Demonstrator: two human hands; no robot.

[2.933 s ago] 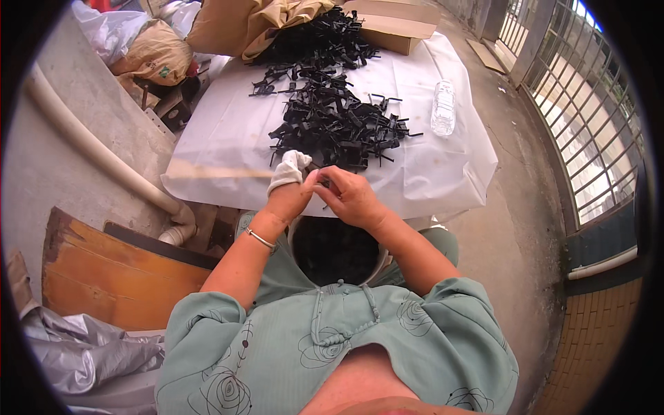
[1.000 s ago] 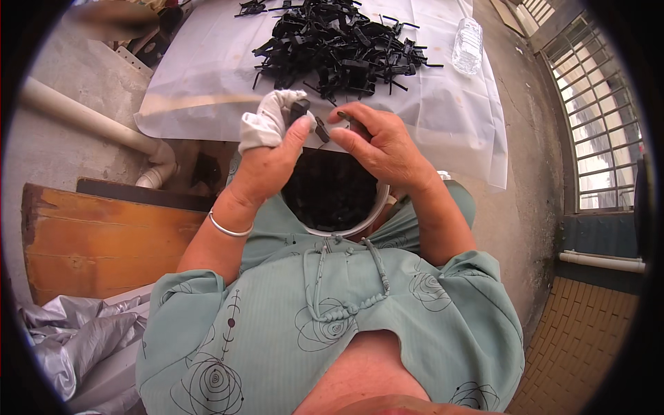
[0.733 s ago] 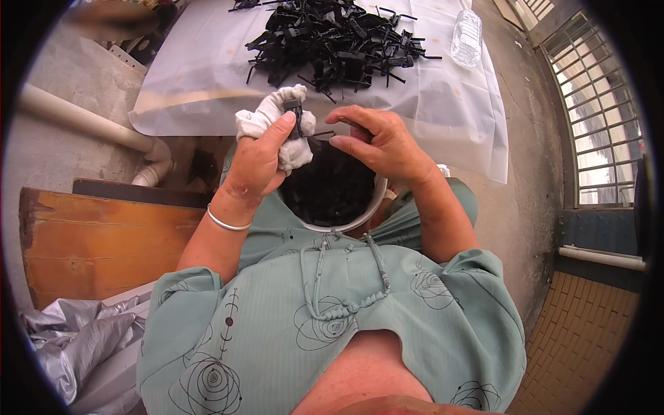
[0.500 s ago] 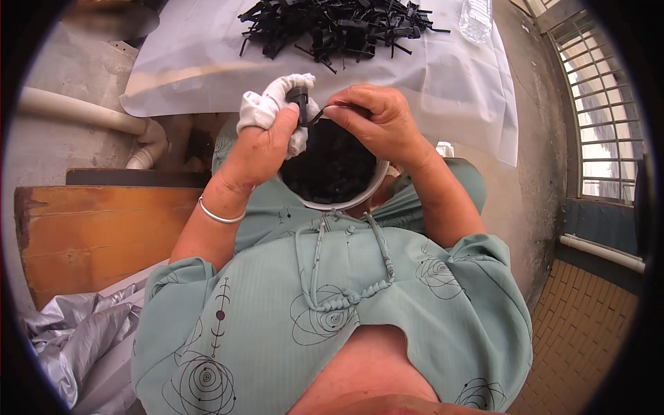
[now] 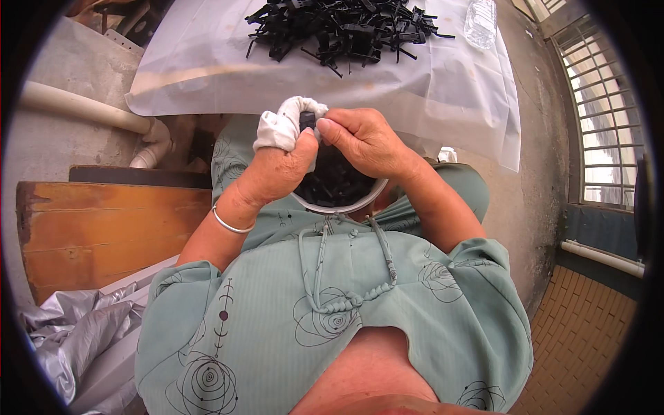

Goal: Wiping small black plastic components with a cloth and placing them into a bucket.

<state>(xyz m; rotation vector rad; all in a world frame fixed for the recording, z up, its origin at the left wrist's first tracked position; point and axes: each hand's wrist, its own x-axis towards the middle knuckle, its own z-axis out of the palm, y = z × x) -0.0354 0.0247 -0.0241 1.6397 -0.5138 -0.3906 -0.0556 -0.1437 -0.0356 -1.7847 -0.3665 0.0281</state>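
My left hand [image 5: 280,168] is closed around a small black plastic part [image 5: 307,120], with a white cloth [image 5: 279,129] wrapped over its fingers. The thumb presses on the part from the near side. Meeting it from the right, my right hand [image 5: 366,142] is pinched, its thumb tip against the part's right edge; its other fingertips are hidden. Below both hands, between my knees, stands a bucket with a white rim [image 5: 339,208]. Many black plastic pieces [image 5: 335,183] lie inside it.
Ahead, a table under a white plastic sheet [image 5: 200,81] bears a heap of black plastic parts [image 5: 346,31] and a clear plastic container [image 5: 480,24]. On the left are a wooden board [image 5: 114,225], a pale pipe [image 5: 83,107] and silvery sheeting [image 5: 83,339]. A barred window [image 5: 605,104] is at right.
Both hands have drawn together, the left moving right and slightly down. The thin black strip seen between my right fingers and the part is now hidden. The view has shifted slightly.
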